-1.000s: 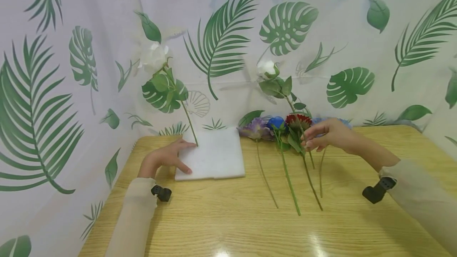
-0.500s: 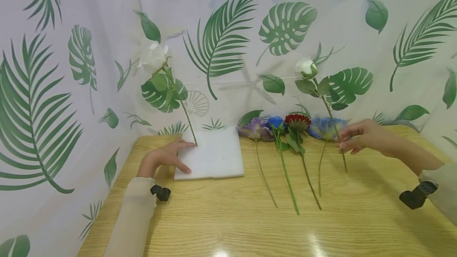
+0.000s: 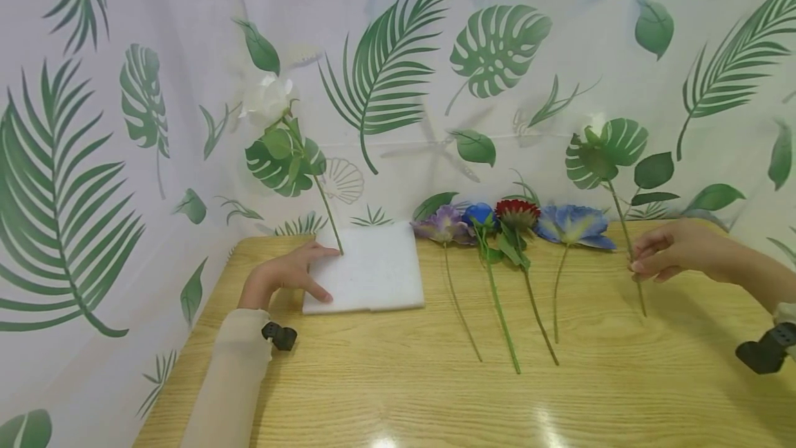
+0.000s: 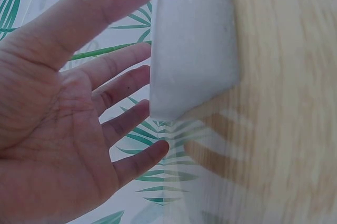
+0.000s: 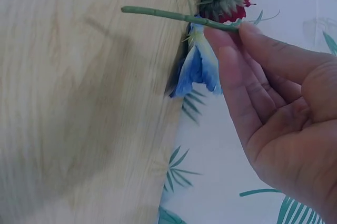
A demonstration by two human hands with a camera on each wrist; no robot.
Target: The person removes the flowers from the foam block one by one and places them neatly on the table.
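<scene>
Between thumb and fingertips, my right hand pinches the stem of a white rose above the table's right side; the stem's lower end sticks out past the fingers in the right wrist view. My left hand rests at the left edge of a white foam block, thumb and fingers spread and straight. Another white rose stands in that foam, leaning left. In the left wrist view, the left hand's thumb and fingertips touch the foam's side.
Along the table's back lie a purple flower, a blue rose, a red flower and a light-blue flower, stems toward me. Behind the wooden table hangs a leaf-print cloth.
My right hand has carried the white rose rightward, from over the red flower to past the light-blue one. The left hand and foam block have stayed in place.
</scene>
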